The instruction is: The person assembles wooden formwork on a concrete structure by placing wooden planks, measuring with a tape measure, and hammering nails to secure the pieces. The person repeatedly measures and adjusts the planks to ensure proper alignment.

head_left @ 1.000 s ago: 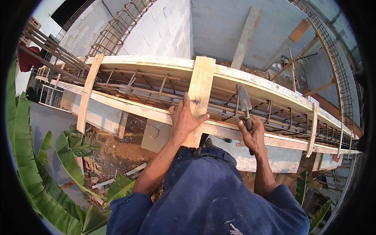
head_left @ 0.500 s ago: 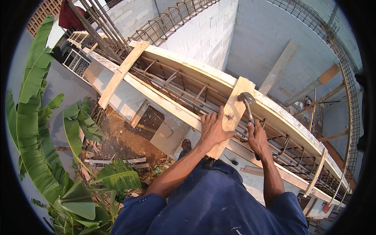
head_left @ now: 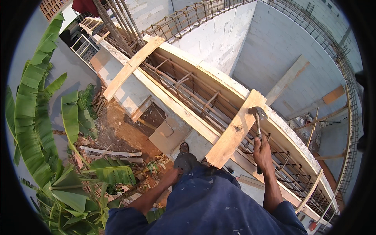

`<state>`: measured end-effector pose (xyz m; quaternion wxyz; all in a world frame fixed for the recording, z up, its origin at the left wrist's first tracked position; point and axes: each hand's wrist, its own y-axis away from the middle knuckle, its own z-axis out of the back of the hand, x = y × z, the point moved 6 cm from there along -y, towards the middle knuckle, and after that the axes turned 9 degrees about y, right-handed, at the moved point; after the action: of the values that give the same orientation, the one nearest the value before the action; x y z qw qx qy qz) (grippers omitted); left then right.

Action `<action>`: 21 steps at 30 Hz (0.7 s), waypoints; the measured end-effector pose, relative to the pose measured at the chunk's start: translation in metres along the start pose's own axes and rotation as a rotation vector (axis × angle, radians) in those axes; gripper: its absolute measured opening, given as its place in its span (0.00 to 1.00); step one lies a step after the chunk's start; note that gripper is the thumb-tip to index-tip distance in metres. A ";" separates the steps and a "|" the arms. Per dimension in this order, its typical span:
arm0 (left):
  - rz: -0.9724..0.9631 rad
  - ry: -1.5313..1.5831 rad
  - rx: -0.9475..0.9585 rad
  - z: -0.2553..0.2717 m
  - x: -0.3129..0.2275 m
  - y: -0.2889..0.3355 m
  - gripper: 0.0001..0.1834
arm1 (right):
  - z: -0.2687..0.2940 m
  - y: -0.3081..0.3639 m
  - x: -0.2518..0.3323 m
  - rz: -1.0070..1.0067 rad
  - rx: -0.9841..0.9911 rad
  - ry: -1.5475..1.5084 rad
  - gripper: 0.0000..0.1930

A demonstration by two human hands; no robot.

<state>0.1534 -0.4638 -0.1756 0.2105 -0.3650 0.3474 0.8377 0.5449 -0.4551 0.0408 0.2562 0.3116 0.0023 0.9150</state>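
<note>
My right hand [head_left: 262, 152] is wrapped round the handle of a claw hammer [head_left: 258, 124]. The hammer's head rests at the far end of a short wooden plank [head_left: 232, 135], on its right edge. This plank lies across the two boards of a long formwork trough, with a dark mark near its middle. Down at the left, my left hand [head_left: 171, 177] is beside my thigh, against my dark trousers; its fingers are mostly hidden. Beneath the plank, a rebar cage [head_left: 196, 102] runs along inside the trough.
Another wooden crosspiece [head_left: 133, 67] spans the trough further left, close to upright rebar [head_left: 123, 23]. Banana leaves [head_left: 33, 129] rise at the left above lower ground with rubble. Beyond the trough, white block walls [head_left: 286, 51] enclose a deep space. My foot [head_left: 184, 147] stands on a ledge.
My left hand has let go of the plank and dropped back to my left thigh. My right hand still holds the hammer at the plank's far end. The view has shifted a little.
</note>
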 end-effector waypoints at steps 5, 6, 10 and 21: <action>-0.082 0.164 -0.042 -0.026 0.012 -0.032 0.17 | 0.000 -0.001 0.003 -0.063 0.025 0.052 0.19; -0.088 0.095 -0.011 -0.032 0.017 -0.040 0.16 | 0.000 0.000 0.007 -0.028 0.039 0.035 0.19; -0.250 -0.106 0.256 -0.073 0.019 -0.082 0.15 | 0.001 0.003 0.007 -0.077 0.021 0.033 0.20; -0.144 -0.229 0.439 -0.101 0.012 -0.164 0.15 | -0.013 0.008 0.015 -0.204 -0.040 0.015 0.20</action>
<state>0.2917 -0.4273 -0.3050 0.3816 -0.2372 0.4679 0.7611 0.5241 -0.4530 0.0402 0.3540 0.2978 0.0176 0.8864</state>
